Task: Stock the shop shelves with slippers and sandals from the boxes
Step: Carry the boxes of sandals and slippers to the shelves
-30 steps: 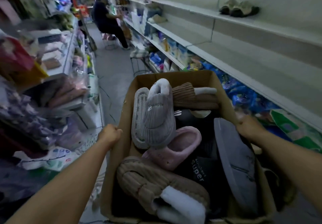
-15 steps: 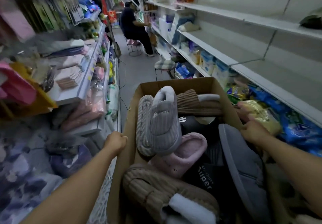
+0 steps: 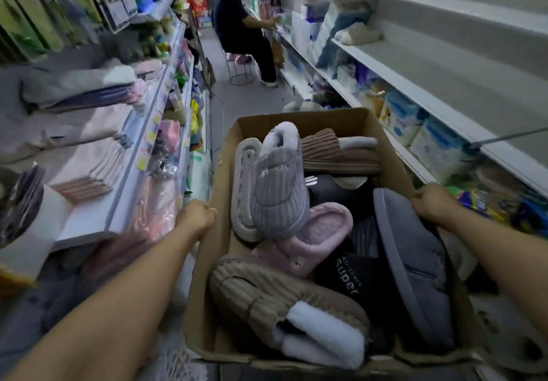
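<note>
Both hands clench the open brown cardboard box (image 3: 225, 173) of mixed plush slippers: my left hand (image 3: 197, 219) on its left wall, my right hand (image 3: 434, 205) on its right rim, carried mid-aisle. I judge the heaped grey corduroy slipper (image 3: 278, 182) could tumble out if the box tips, or the soft wall could buckle.

Grey aisle floor (image 3: 237, 99) carries a stool (image 3: 240, 67) with a seated person (image 3: 240, 27); white right-hand shelves (image 3: 430, 66) carry one pale slipper (image 3: 357, 34) and blue-white packets (image 3: 415, 125) on the tier below.
</note>
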`<state>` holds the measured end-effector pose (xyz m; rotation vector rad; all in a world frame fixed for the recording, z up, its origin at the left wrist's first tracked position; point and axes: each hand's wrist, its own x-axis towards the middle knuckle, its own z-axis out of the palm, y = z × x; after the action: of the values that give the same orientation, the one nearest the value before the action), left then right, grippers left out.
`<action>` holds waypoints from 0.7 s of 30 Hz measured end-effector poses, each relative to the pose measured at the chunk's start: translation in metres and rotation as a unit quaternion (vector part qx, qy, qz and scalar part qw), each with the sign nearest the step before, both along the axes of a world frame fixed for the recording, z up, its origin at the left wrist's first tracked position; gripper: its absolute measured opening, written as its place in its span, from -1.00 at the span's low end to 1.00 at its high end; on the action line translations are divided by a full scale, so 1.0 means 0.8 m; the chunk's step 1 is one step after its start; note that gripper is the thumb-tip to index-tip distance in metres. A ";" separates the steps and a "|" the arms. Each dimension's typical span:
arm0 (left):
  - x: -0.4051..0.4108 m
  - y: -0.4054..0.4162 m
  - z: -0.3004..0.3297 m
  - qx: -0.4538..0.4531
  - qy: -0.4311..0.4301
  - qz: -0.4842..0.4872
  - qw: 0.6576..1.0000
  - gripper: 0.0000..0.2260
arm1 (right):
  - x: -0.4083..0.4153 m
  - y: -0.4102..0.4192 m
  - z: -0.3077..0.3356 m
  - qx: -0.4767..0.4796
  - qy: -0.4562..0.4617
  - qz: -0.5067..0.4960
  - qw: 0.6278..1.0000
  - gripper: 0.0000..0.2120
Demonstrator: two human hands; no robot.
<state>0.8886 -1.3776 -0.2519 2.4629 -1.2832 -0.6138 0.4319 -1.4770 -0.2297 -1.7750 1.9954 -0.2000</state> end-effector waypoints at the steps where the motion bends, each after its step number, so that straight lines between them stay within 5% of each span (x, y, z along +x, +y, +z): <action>1: 0.010 -0.029 -0.004 -0.004 0.008 0.006 1.000 -0.75 | 0.010 -0.031 -0.003 0.000 0.003 0.006 1.000 -0.62; 21: 0.177 -0.620 -0.047 0.026 0.064 0.038 0.997 -0.82 | 0.177 -0.632 -0.042 0.009 0.018 -0.021 1.000 -0.77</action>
<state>1.0306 -1.8734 -0.2894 2.4572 -1.1330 -0.7815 0.5736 -1.9824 -0.2630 -1.7384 2.0537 -0.1635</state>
